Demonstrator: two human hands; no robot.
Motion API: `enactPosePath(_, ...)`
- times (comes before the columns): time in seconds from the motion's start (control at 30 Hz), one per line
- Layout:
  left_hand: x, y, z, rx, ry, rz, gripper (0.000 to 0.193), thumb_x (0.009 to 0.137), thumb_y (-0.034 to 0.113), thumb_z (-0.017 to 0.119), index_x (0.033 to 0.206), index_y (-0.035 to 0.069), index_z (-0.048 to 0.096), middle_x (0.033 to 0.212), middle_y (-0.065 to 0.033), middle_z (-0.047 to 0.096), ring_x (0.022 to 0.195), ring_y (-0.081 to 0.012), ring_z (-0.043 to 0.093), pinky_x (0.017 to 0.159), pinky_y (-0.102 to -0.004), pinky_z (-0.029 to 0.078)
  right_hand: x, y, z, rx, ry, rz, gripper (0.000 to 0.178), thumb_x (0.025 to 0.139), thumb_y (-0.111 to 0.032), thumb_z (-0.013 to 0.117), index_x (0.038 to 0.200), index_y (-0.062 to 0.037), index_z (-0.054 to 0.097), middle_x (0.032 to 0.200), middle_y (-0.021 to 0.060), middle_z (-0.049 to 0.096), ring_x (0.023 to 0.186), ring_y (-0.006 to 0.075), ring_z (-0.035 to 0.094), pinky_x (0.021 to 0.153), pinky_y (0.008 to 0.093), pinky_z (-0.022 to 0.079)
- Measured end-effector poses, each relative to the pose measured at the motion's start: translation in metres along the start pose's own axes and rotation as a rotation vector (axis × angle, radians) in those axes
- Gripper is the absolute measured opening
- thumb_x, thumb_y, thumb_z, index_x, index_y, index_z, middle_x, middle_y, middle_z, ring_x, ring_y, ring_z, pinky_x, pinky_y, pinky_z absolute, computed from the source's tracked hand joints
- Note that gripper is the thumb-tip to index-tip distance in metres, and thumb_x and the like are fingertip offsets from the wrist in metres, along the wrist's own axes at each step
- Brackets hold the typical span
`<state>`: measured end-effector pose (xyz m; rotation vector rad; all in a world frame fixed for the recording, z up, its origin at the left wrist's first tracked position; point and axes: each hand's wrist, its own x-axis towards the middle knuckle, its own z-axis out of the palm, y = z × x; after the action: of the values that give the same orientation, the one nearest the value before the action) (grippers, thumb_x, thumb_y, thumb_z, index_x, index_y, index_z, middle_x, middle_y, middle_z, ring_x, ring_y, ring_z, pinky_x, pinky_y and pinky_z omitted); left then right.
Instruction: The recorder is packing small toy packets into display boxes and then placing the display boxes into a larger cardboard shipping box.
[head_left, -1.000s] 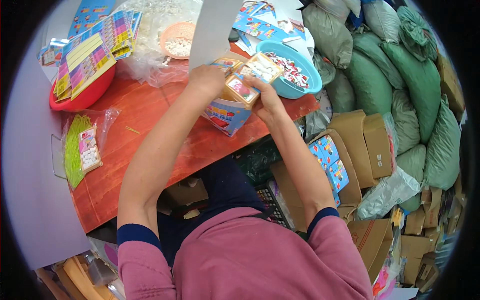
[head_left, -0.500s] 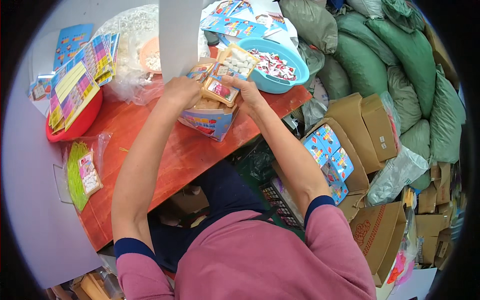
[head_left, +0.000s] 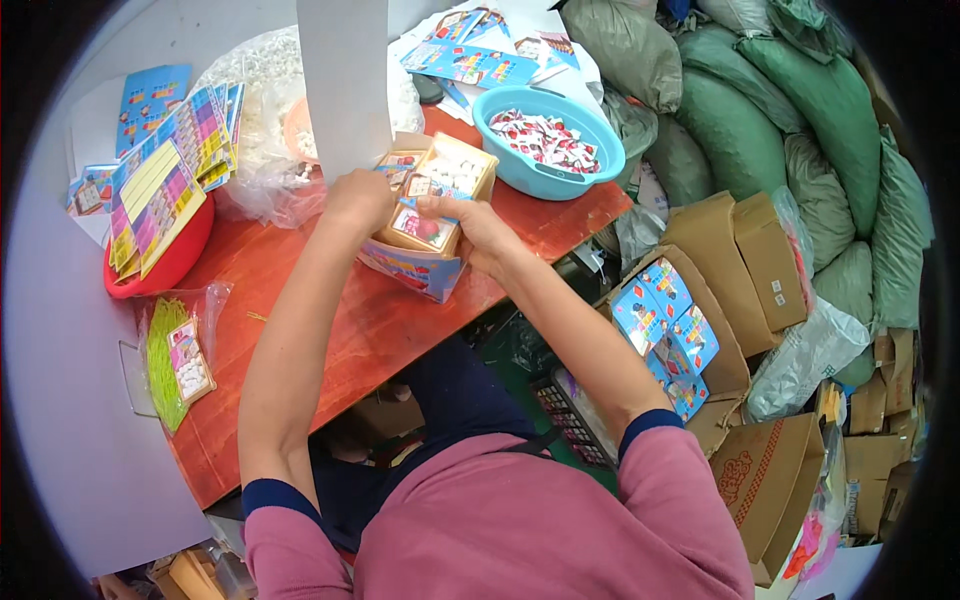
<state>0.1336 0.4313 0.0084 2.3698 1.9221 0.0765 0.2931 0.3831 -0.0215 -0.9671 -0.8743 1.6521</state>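
A blue printed cardboard carton [head_left: 418, 272] stands on the table, filled with small tan trays. One tray [head_left: 459, 166] of white pieces lies tilted at the carton's far right. Nearer me, another tray [head_left: 420, 228] carries a card with a pink-red picture. My right hand [head_left: 474, 232] is closed at the carton's right side, its thumb over this nearer tray and its other fingers mostly hidden. At the left rim my left hand [head_left: 362, 204] is curled shut; what its fingers hold is hidden.
A light-blue basin [head_left: 560, 184] of small red-and-white packets stands right of the carton. At left are a red bowl [head_left: 172, 262] with printed cards and a bag of green strands [head_left: 166, 360]. A white upright panel [head_left: 345, 80] rises behind my left hand. Cartons [head_left: 735, 262] and green sacks [head_left: 725, 120] crowd the right.
The two trays have gone down and now sit lower in the carton, the nearer one between its walls. My right hand has come slightly left and down with them.
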Motion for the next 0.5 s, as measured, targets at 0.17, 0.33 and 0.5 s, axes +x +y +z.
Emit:
enactPosePath(0.17,-0.004,-0.002,-0.001,-0.047,0.02,-0.035,0.031,0.084,0.029,0.057,0.094,0.002,0.069,0.101,-0.0206,0.065,0.096,-0.0337,0.063,0.084,-0.0404,0.049,-0.004,-0.004,-0.003,-0.06,0.033,0.135,0.054,0.074,-0.017,0.073,0.12,-0.0009,0.051,0.109,0.0104,0.062,0.097,0.0222,0.062,0.085,0.0399,0.051)
enactPosePath(0.33,-0.007,-0.006,0.004,-0.055,0.067,0.05,0.048,0.085,0.042,0.055,0.086,-0.004,0.069,0.092,-0.0255,0.065,0.09,-0.038,0.063,0.081,-0.0431,0.049,-0.005,-0.012,-0.019,-0.167,0.069,0.181,0.051,0.078,-0.028,0.068,0.121,-0.0071,0.051,0.111,0.0097,0.061,0.099,0.0223,0.061,0.085,0.0421,0.049)
enactPosePath(0.5,-0.015,-0.009,0.004,-0.09,0.045,0.062,0.046,0.083,0.038,0.05,0.087,-0.003,0.069,0.094,-0.0248,0.065,0.094,-0.0362,0.062,0.084,-0.0429,0.048,-0.003,0.007,-0.023,0.027,0.04,0.086,0.051,0.079,-0.028,0.068,0.122,-0.0056,0.05,0.112,0.0097,0.061,0.1,0.0209,0.061,0.086,0.0393,0.05)
